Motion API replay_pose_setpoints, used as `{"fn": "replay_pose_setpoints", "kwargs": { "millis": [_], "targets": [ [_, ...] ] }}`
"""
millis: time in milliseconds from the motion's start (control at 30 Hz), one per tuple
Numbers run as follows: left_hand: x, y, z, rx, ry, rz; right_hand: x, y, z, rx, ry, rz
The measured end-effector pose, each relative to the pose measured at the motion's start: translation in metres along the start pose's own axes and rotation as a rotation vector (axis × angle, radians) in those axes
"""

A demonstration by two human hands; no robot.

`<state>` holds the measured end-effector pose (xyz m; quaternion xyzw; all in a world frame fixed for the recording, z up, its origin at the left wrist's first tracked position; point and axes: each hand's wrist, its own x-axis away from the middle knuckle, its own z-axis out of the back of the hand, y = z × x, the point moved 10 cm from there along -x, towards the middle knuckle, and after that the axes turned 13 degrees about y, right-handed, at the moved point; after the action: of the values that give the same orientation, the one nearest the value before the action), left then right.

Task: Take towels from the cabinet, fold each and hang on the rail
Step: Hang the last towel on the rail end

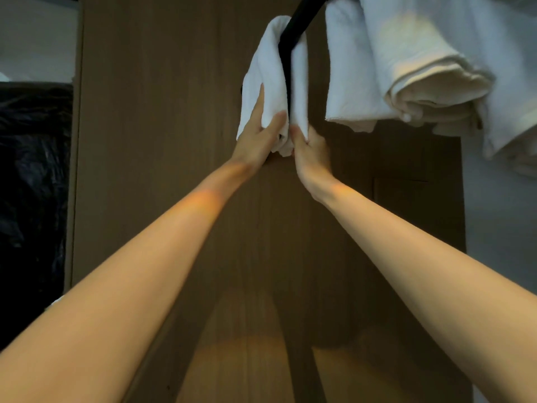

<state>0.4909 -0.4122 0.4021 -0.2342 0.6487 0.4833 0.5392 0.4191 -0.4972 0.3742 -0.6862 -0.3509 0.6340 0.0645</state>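
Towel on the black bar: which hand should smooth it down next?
Probably the left hand. Its fingers already lie flat up the small towel draped over the rail, while the right hand only pinches the bottom edge, steadying it.

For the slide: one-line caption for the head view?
Both hands, left hand and right hand, grip the hanging ends of a small white towel draped over the black rail.

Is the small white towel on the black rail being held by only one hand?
No, the left hand and right hand both grip the small white towel draped over the black rail.
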Motion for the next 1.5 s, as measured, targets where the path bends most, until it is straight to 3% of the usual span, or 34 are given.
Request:
{"fn": "replay_pose_setpoints", "kwargs": {
  "millis": [133,333,500,667,1167,1500],
  "targets": [
    [0.010,-0.002,0.008,-0.030,0.053,0.035,0.008,0.002,0.004,0.020,-0.135,-0.011],
    [0.039,0.020,0.039,-0.151,0.274,0.011,0.039,0.003,0.026,0.017,-0.254,-0.029],
    [0.069,0.049,0.047,-0.375,0.254,-0.097,0.067,0.003,0.054,0.064,-0.332,0.006],
    [0.102,0.065,0.056,-0.531,0.239,-0.093,0.100,-0.007,0.079,0.137,-0.386,0.083],
    [0.248,0.113,0.066,-1.072,-0.028,-0.125,0.223,-0.046,0.133,0.416,-0.517,0.313],
    [0.343,0.151,0.082,-1.044,-0.176,-0.065,0.318,-0.058,0.192,0.500,-0.577,0.195]
  ]
}}
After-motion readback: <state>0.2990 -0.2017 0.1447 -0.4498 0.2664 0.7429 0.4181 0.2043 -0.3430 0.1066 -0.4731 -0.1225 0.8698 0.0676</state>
